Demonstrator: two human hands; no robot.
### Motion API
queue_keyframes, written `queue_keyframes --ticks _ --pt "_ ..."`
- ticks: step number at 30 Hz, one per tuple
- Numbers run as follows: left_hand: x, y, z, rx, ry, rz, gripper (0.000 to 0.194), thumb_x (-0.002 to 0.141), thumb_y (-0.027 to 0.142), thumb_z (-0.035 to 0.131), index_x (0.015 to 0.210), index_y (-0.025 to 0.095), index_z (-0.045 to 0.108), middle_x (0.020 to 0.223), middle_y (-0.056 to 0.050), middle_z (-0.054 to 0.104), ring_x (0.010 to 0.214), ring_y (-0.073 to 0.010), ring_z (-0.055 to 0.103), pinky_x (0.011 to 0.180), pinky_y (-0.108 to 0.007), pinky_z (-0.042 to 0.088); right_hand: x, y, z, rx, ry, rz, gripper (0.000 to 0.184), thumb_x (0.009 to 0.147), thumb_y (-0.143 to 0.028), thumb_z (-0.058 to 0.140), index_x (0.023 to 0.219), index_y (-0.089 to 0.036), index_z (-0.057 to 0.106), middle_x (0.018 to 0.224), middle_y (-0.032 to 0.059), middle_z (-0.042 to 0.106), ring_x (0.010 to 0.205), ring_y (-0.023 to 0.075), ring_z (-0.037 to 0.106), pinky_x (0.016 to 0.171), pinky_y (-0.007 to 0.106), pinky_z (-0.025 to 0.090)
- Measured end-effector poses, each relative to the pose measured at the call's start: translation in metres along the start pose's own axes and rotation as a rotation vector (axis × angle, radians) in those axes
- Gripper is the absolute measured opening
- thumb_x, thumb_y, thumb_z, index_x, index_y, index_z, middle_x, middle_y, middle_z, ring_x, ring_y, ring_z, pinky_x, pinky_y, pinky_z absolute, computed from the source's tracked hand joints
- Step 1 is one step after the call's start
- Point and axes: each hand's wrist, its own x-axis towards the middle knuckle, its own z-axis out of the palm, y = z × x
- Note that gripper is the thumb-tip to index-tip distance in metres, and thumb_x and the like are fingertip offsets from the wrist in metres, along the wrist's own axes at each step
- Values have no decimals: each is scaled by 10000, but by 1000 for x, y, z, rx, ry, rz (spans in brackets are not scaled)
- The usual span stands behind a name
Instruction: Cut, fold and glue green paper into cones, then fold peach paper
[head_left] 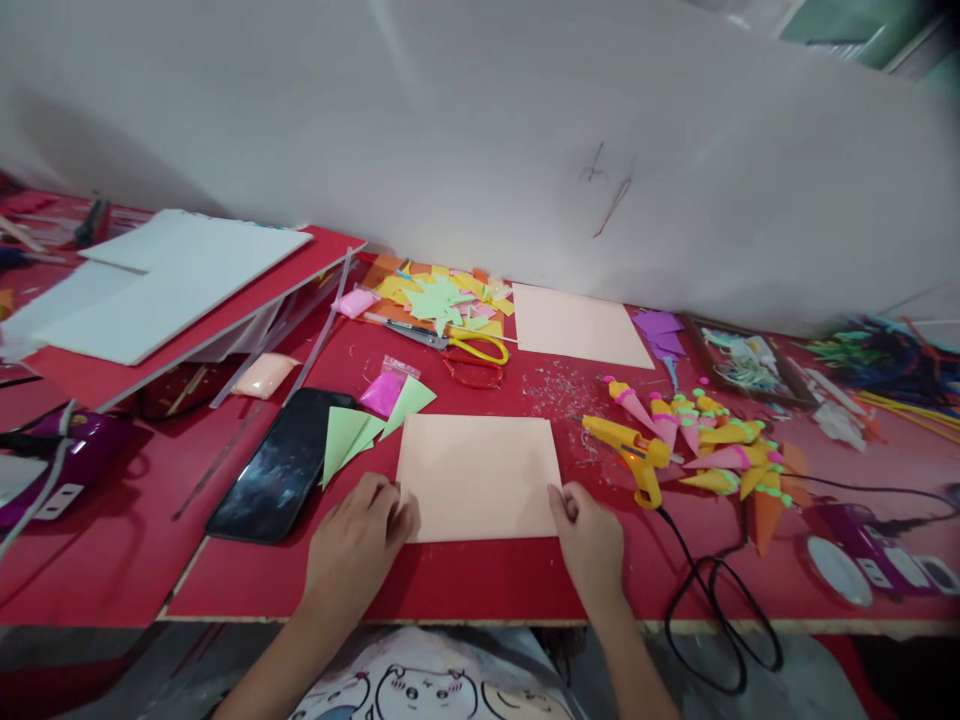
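Evidently the left hand (360, 545) has its thumb and fingers drawn together on the left edge of a pale peach sheet (480, 475), and the right hand (592, 545) pinches the right edge, so both are closed on it. The sheet lies flat on the red surface (480, 580), between the hands and near the front edge; whether it is folded, I cannot tell. No cut, drawing or glue shows on it, so work on this piece looks barely begun. Just left of it lie green pieces (343, 437), by the phone (281, 470); behind them is a pink packet (384, 392). To the right rests a yellow glue gun (637, 455), its cable looping down over the front, and beyond it a heap of cones (720, 457), many frilled in green or pink and apparently finished. Farther back, scissors (480, 347) lie before a pile of cut scraps (439, 300), signs of cutting done; a larger peach sheet (581, 325) beside them appears whole. No brand or label is legible on the phone, glue gun or packet; the shirt (427, 690) carries cartoon figures without readable lettering, and thin marks on the wall (450, 120) form no clear word.
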Motion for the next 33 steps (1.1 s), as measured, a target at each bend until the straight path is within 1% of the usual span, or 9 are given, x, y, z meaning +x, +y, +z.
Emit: queue_keyframes --ticks 2,4,6,8,11,15,20,24,33 --pt "-1 -2 3 36 105 16 213 822 317 401 757 163 533 831 -60 541 698 -164 529 576 -269 380 0 -1 0 -33 -3 3 368 839 -422 351 627 -179 528 504 -16 510 447 93 437 449 211 172" --pt "-1 -3 5 57 196 50 237 817 312 413 922 138 535 956 -115 552 882 -223 527 693 -313 411 0 -2 1 -63 -8 2 358 844 -407 350 645 -177 539 512 -11 514 454 93 436 452 214 166" --pt "-1 -2 5 68 221 112 337 818 285 418 1106 120 477 1141 -155 500 1064 -274 452 820 -382 383 0 -3 1 -88 -17 0 340 847 -391 357 662 -177 545 523 -5 522 463 94 437 457 217 162" --pt "1 3 4 56 188 221 386 828 247 398 1199 145 429 1267 -132 427 1164 -276 377 924 -426 307 0 -3 1 -103 -23 3 326 848 -383 363 676 -178 550 530 -3 528 465 94 436 461 219 158" --pt "3 18 3 10 113 369 406 852 226 346 1254 211 394 1331 -39 382 1234 -214 310 1022 -400 183 0 -4 1 -110 -26 11 313 848 -378 368 700 -180 559 534 -4 531 466 93 435 463 220 155" --pt "6 32 4 -18 76 484 414 870 279 340 1281 233 364 1332 -4 385 1238 -176 312 1040 -350 170 -1 -4 1 -110 -26 10 319 845 -378 369 692 -173 561 533 -3 526 477 94 451 462 223 156" --pt "7 30 5 -14 -12 491 438 856 363 373 1273 228 372 1374 -26 310 1273 -225 230 1016 -397 235 0 -4 1 -111 -21 10 321 847 -358 357 708 -169 576 532 7 534 477 100 465 458 228 162" --pt "5 26 9 -9 -89 489 469 860 353 361 1306 218 306 1405 -31 236 1289 -218 180 1013 -390 252 1 -4 -2 -90 -19 7 330 847 -349 346 697 -175 581 528 11 550 475 105 473 457 226 171" --pt "5 26 10 -31 -105 475 476 857 347 364 1312 225 294 1402 -35 245 1282 -224 200 1015 -406 244 5 -6 -6 -158 -79 62 331 856 -360 342 727 -189 593 593 46 616 511 125 522 461 235 173"
